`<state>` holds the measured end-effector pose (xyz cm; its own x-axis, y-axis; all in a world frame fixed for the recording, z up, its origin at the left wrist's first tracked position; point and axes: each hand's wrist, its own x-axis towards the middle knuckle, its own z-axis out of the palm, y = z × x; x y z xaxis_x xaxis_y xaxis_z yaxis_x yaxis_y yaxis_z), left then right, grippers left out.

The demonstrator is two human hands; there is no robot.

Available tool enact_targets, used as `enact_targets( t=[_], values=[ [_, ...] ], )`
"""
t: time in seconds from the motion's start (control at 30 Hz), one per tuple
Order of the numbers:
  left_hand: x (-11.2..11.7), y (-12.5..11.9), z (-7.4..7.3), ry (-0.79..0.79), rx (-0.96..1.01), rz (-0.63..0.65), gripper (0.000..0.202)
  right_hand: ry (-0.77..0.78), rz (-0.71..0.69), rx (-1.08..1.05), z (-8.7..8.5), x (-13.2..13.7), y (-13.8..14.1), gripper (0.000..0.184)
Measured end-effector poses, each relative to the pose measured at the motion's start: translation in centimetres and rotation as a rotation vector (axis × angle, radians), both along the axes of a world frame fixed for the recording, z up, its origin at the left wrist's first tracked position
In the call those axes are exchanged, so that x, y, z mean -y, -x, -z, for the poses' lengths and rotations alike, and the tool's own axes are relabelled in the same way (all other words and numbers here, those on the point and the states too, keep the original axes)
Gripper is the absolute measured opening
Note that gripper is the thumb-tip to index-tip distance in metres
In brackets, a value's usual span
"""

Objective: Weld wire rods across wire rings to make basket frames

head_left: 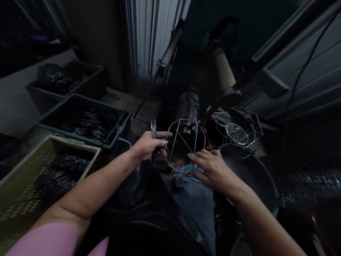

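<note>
My left hand (pixel 147 145) is closed on a small bunch of thin wire rings (pixel 152 128) that stand up above its fingers. Its fingertips also reach the left side of a round wire frame (pixel 170 160) with crossing spokes, held upright in front of me. My right hand (pixel 210 169) rests with fingers pressed along the frame's lower right rim. A small glowing spot (pixel 198 123) shows at the frame's top, under a dark machine arm (pixel 213 106). A stack of wire rings (pixel 188 106) sits on a spindle just behind the frame.
Crates stand on the left: a yellowish one (pixel 16 170), a green one (pixel 69 97) holding dark wire parts, and a dark one (pixel 90 67) behind. Finished wire baskets (pixel 236 133) lie at right beside a dark round tub (pixel 255 174). Corrugated wall behind.
</note>
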<state>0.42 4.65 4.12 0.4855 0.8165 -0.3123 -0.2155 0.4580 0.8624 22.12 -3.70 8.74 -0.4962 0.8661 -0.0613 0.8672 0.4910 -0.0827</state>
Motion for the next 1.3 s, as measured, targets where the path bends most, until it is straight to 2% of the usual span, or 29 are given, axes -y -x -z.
enact_targets(
  t=[0.1,0.33,0.47,0.6,0.7,0.77,0.83,0.93,1.0,1.07,1.1,1.17,1.23,1.3],
  values=[
    [-0.2,0.0,-0.3,0.010,0.008,-0.003,0.041,0.014,0.007,-0.021,-0.4,-0.2,-0.3,0.036],
    [-0.2,-0.3,0.0,0.051,0.059,0.009,0.038,0.044,-0.007,-0.042,-0.4,-0.6,-0.4,0.032],
    [0.2,0.0,0.6,0.095,0.121,-0.011,0.037,-0.050,-0.020,0.001,-1.6,0.7,-0.7,0.031],
    [1.1,0.7,2.5,0.187,0.179,-0.087,0.034,-0.211,-0.019,0.000,-3.8,1.6,0.7,0.029],
    [2.5,0.7,4.1,0.288,0.209,-0.106,0.032,-0.278,-0.079,0.072,-4.0,-0.2,4.0,0.032],
    [3.6,0.4,4.9,0.345,0.246,-0.094,0.029,-0.264,-0.189,0.129,-3.3,-2.5,6.7,0.032],
    [4.6,0.4,5.3,0.392,0.287,-0.078,0.033,-0.216,-0.255,0.196,-2.5,-5.0,8.9,0.022],
    [5.3,1.1,5.5,0.416,0.356,-0.063,0.047,-0.117,-0.315,0.307,-2.0,-7.1,10.2,0.014],
    [5.4,2.0,5.4,0.396,0.396,-0.053,0.058,-0.124,-0.314,0.291,-2.2,-6.9,9.7,0.013],
    [5.2,2.8,5.2,0.353,0.426,-0.047,0.068,-0.155,-0.241,0.219,-2.4,-5.5,8.5,0.014],
    [5.1,3.2,5.0,0.327,0.438,-0.046,0.072,-0.170,-0.150,0.161,-2.3,-4.5,7.7,0.016],
    [5.0,3.5,4.4,0.270,0.448,-0.035,0.075,-0.154,0.119,-0.052,-1.4,-2.7,6.0,0.019],
    [5.0,3.3,4.0,0.223,0.385,-0.029,0.064,-0.035,0.401,-0.432,0.0,-1.2,4.4,0.023],
    [5.0,2.8,3.7,0.184,0.270,-0.034,0.052,0.150,0.613,-0.863,1.6,-0.2,3.1,0.026]
  ],
)
